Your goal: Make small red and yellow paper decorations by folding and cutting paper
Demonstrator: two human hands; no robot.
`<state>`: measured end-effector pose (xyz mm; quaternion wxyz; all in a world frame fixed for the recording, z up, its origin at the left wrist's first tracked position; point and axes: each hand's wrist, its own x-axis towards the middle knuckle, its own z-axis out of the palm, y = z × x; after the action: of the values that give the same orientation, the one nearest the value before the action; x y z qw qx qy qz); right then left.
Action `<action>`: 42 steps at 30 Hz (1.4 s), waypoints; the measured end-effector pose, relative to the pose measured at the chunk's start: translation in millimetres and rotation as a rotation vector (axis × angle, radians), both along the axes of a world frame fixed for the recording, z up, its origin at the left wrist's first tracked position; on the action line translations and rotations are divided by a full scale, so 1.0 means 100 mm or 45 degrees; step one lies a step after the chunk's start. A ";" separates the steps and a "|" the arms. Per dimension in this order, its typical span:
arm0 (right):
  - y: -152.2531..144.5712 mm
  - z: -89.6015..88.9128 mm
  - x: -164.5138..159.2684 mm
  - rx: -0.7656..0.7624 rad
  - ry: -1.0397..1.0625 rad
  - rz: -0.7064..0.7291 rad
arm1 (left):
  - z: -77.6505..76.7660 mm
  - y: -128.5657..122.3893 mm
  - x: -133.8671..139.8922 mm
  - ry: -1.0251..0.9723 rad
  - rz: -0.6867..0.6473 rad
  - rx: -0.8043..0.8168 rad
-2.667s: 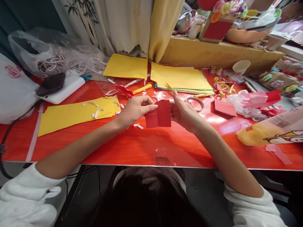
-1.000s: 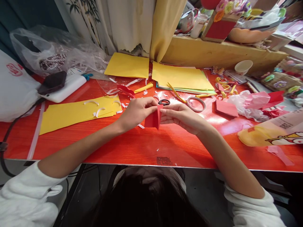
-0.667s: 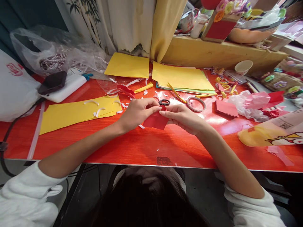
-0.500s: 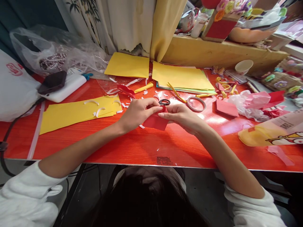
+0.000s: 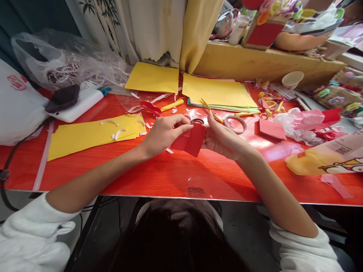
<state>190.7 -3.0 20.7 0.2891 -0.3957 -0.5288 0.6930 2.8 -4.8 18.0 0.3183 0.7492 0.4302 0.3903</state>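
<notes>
My left hand (image 5: 164, 135) is closed, with thumb and forefinger pinching a small red piece of paper (image 5: 196, 140). The paper shows a fold or overlap, its right part tilted upright. At the paper's right edge is my right hand (image 5: 225, 138), its thumb raised and apart from the fingers. Those fingers touch or lie just behind the paper; their tips are partly hidden. Just beyond the paper lie dark-handled scissors (image 5: 197, 121), mostly covered. A roll of tape (image 5: 235, 124) rests to the right of them, near my right hand.
Yellow paper strips (image 5: 93, 134) lie at left, with yellow sheets (image 5: 218, 92) behind. A stack of red paper squares (image 5: 271, 130), crumpled tissue (image 5: 303, 126) and a drink cup (image 5: 326, 156) are at right. A phone (image 5: 62, 99) sits at left. White scraps are scattered about.
My right thumb has lifted off the red paper and points up. The paper's right part, curled over before, now stands flatter and more visible. My left hand stays nearly in place.
</notes>
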 end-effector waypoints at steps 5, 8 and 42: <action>-0.02 0.01 -0.01 -0.017 0.071 0.086 | -0.03 0.02 -0.01 -0.037 -0.024 0.061; -0.04 0.01 -0.03 0.005 0.088 0.069 | -0.03 0.02 0.00 -0.014 -0.019 0.083; 0.00 -0.05 -0.03 0.266 -0.122 0.053 | -0.02 0.06 -0.01 0.055 -0.109 -0.107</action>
<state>187.6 -2.9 16.1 0.2888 -0.3851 -0.6195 0.6201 1.6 0.9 16.2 0.3563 0.7612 0.4206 0.3417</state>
